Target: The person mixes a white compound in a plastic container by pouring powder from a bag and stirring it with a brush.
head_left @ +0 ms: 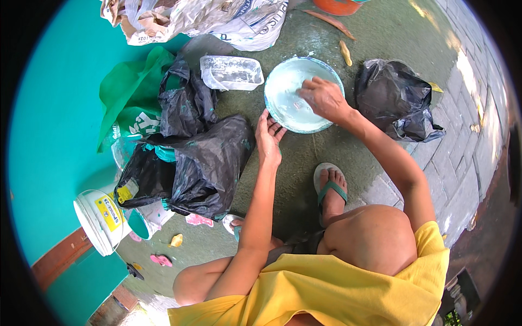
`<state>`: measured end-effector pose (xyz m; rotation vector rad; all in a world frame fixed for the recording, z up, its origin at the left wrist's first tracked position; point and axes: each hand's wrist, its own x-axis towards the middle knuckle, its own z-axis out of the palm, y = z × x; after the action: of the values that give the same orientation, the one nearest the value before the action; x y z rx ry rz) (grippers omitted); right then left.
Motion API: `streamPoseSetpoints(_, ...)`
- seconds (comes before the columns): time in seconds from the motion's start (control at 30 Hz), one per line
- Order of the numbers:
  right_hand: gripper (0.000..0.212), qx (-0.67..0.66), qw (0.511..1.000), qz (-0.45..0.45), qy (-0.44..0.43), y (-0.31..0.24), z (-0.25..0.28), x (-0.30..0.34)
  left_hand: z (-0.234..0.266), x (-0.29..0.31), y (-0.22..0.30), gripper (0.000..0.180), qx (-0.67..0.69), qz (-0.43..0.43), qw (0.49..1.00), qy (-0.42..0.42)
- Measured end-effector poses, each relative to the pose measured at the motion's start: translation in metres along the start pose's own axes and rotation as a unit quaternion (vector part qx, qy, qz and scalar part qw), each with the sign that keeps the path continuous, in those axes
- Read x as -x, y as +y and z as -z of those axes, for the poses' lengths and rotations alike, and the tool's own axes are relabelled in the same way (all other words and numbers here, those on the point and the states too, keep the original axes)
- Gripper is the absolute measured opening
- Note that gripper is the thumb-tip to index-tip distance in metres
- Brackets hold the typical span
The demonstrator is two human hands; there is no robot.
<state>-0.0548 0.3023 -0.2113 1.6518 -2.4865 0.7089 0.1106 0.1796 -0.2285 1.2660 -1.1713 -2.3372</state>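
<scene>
A round pale-blue basin (283, 81) rests on the ground in front of me, whitish liquid or paste inside it. At its near left edge my left hand (268, 137) holds the rim, thumb up along the side and fingers by the underside. My right hand (324, 99) is over the inside of the basin with its fingers curled together and pointing down. Whatever those fingers hold, if anything, I cannot make out. Left of the basin lies a clear plastic tub (231, 73) smeared with white.
Black plastic bags (212, 163) crowd the left, beside a green bag (128, 95) and a white bucket (97, 220). Another black bag (394, 98) sits right of the basin. Large sacks (247, 24) and an orange container (337, 5) are farther off. My sandalled foot (331, 190) is near.
</scene>
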Motion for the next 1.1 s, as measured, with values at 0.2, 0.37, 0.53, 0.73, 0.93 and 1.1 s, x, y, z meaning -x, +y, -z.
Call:
streamPoseSetpoints(0.2, 0.014, -0.055, 0.997, -0.045, -0.035, -0.020, 0.047, 0.013, -0.001, 0.012, -0.004, 0.038, 0.002, 0.004, 1.000, 0.000)
streamPoseSetpoints(0.37, 0.012, -0.089, 0.992, -0.080, -0.042, -0.017, 0.033, 0.029, -0.005, 0.015, -0.017, 0.036, 0.009, 0.005, 1.000, 0.022)
streamPoseSetpoints(0.53, 0.012, -0.011, 0.995, -0.087, 0.049, -0.004, 0.029, 0.017, -0.012, 0.024, -0.026, 0.039, 0.019, 0.000, 1.000, 0.023)
streamPoseSetpoints(0.73, 0.009, 0.031, 0.999, -0.043, 0.011, -0.004, 0.015, 0.003, -0.012, 0.031, -0.037, 0.044, 0.007, -0.010, 1.000, 0.009)
streamPoseSetpoints(0.93, 0.010, -0.056, 0.996, -0.057, -0.036, -0.031, 0.034, 0.027, -0.007, 0.031, -0.023, 0.044, -0.033, 0.002, 0.999, -0.012)
streamPoseSetpoints(1.1, 0.009, -0.065, 0.996, -0.046, -0.039, -0.038, 0.026, 0.034, 0.007, 0.008, -0.019, 0.047, -0.076, -0.017, 0.997, 0.005)
